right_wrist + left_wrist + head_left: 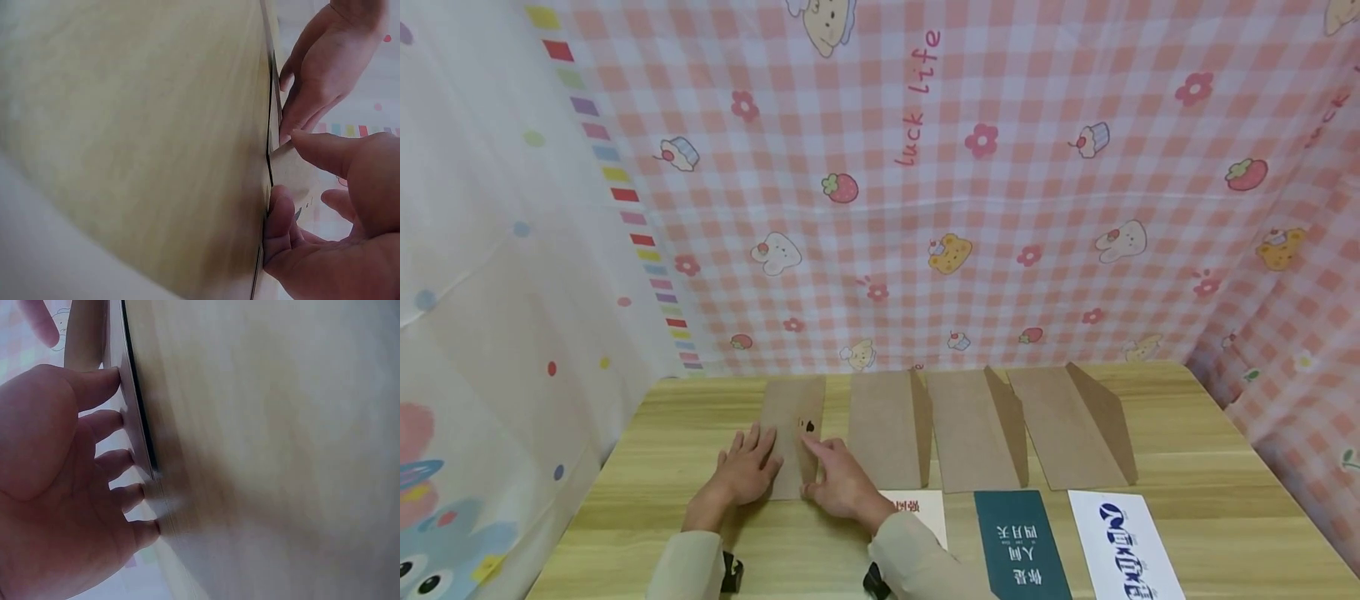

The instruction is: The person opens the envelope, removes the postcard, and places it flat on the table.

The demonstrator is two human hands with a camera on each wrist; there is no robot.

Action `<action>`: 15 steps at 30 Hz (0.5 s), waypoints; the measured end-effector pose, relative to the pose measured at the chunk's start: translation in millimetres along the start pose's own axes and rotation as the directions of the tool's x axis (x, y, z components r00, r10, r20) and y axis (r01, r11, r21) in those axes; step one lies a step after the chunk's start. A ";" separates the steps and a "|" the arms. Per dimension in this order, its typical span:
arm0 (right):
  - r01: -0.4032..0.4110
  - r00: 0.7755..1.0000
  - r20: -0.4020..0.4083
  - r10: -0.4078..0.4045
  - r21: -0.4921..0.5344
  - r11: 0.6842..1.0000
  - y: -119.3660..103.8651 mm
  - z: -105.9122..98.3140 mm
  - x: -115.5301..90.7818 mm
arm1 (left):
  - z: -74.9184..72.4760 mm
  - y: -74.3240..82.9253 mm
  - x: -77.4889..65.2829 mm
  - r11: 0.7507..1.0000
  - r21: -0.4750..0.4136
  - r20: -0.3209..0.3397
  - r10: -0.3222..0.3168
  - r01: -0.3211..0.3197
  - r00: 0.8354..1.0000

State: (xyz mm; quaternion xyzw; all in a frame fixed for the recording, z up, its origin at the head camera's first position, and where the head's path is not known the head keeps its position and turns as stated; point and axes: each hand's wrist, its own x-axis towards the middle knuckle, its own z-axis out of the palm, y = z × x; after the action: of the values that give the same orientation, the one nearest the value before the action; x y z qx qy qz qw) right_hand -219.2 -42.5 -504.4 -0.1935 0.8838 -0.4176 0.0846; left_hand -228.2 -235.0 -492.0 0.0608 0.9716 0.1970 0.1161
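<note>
A brown paper envelope (786, 442) lies at the left of the row, its flap (289, 172) folded over toward the body and slightly raised in the right wrist view. A small dark printed mark (809, 427) shows on that flap. With fingers spread, my left hand (741, 471) rests on the envelope's left side; in the left wrist view its fingertips (128, 456) press down along the edge. My right hand (842, 483) touches the flap with a straight index finger. Its thumb reaches the flap's near corner, while the other fingers are bent against the tabletop.
Three more brown envelopes (880, 429) with flaps standing open to the right line the table's back. Before them lie a white card with red characters (928, 508), a dark green card (1022, 542) and a white card with blue lettering (1123, 542). A checked curtain (880, 225) hangs behind.
</note>
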 end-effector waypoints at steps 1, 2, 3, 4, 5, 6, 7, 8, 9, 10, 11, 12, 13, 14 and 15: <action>-0.002 1.000 0.000 0.002 -0.007 1.000 -0.4 0.2 -0.1 | 0.1 -0.4 0.3 1.000 -0.002 0.002 0.000 0.000 1.000; -0.003 1.000 0.000 0.003 -0.012 1.000 -0.7 0.4 0.1 | 0.1 -0.7 0.6 1.000 -0.004 0.003 -0.001 0.001 1.000; -0.004 1.000 -0.001 0.004 -0.013 1.000 -0.9 0.6 0.3 | -0.2 -0.5 0.6 1.000 -0.004 0.005 -0.001 0.001 1.000; -0.004 1.000 -0.001 0.004 -0.014 1.000 -1.0 0.8 0.6 | -0.5 -0.3 0.4 1.000 -0.006 0.006 -0.001 0.001 1.000; -0.004 1.000 -0.003 0.004 -0.018 1.000 -1.1 1.0 0.7 | -0.7 -0.2 0.3 1.000 -0.006 0.007 -0.001 0.001 1.000; -0.002 1.000 -0.005 0.002 -0.018 1.000 -1.1 1.1 0.9 | -1.1 0.1 0.0 1.000 -0.005 0.009 -0.003 0.003 1.000; -0.002 1.000 -0.005 0.002 -0.013 1.000 -1.2 1.1 0.7 | -1.3 0.3 0.0 1.000 -0.004 0.010 -0.003 0.003 1.000; -0.002 1.000 -0.006 0.001 -0.010 1.000 -1.2 1.1 0.7 | -1.7 0.5 -0.2 1.000 -0.005 0.011 -0.004 0.004 1.000; -0.002 1.000 -0.006 0.002 -0.007 1.000 -1.2 0.9 0.5 | -2.2 1.1 -0.7 1.000 -0.007 0.011 -0.005 0.005 1.000; 0.001 1.000 -0.005 -0.001 -0.004 1.000 -1.2 0.7 0.3 | -2.6 1.6 -1.2 1.000 -0.008 0.011 -0.005 0.005 1.000; 0.003 1.000 -0.005 -0.003 -0.005 1.000 -1.0 0.6 0.1 | -2.9 1.9 -1.5 1.000 -0.010 0.012 -0.005 0.006 1.000; 0.005 1.000 -0.003 -0.005 -0.003 1.000 -0.9 0.4 -0.2 | -3.1 2.1 -1.8 1.000 -0.013 0.012 -0.006 0.006 1.000; 0.006 1.000 -0.001 -0.006 -0.001 1.000 -0.9 0.2 -0.5 | -3.2 2.4 -2.1 1.000 -0.016 0.012 -0.006 0.006 1.000; 0.009 1.000 0.001 -0.009 -0.003 1.000 -0.8 0.0 -0.9 | -3.3 2.5 -2.6 1.000 -0.018 0.012 -0.005 0.005 1.000; 0.012 1.000 0.003 -0.012 -0.001 1.000 -0.8 -0.2 -1.4 | -3.3 2.5 -2.9 1.000 -0.018 0.011 -0.003 0.004 1.000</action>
State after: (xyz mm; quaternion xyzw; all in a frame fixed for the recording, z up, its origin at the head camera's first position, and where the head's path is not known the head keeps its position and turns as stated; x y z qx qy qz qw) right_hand -217.7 -42.3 -503.6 -0.1994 0.8827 -0.4175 0.0832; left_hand -226.1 -234.4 -487.5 0.0592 0.9693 0.2051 0.1224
